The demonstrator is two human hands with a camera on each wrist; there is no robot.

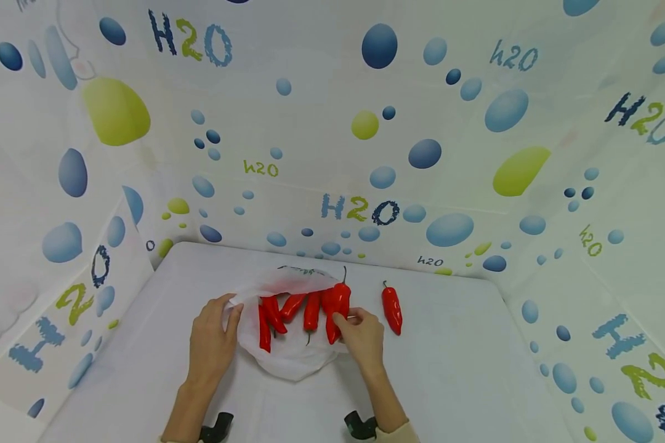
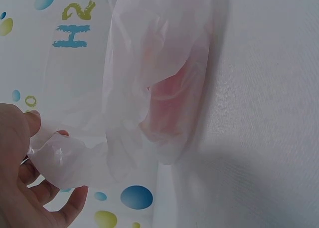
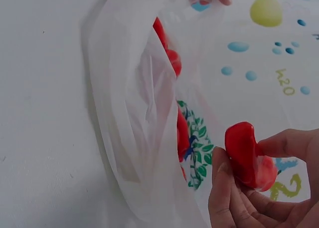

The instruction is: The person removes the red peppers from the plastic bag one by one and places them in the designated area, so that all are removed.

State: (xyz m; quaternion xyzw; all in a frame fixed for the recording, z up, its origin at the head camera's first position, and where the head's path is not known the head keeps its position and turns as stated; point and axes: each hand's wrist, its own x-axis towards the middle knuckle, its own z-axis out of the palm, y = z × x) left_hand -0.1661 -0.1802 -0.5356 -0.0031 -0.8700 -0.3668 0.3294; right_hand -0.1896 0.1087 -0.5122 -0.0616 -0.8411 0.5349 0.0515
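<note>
A thin white plastic bag (image 1: pixel 288 366) lies open on the table, with several red peppers (image 1: pixel 311 312) showing in its mouth. The left hand (image 1: pixel 213 338) holds the bag's rim on the left side; in the left wrist view the thumb and fingers pinch the film (image 2: pixel 62 160). The right hand (image 1: pixel 362 337) pinches a red pepper (image 1: pixel 340 300) between thumb and fingers at the right side of the bag's mouth, its stem pointing up. In the right wrist view this pepper (image 3: pixel 241 153) is apart from the bag. Peppers deeper inside are hidden by the film.
One more red pepper (image 1: pixel 391 309) lies on the white table (image 1: pixel 454 369), to the right of the right hand. Walls (image 1: pixel 321 123) with blue and green drops and H2O lettering enclose the table at the back and sides. Green leaves (image 3: pixel 197 143) are printed on the bag.
</note>
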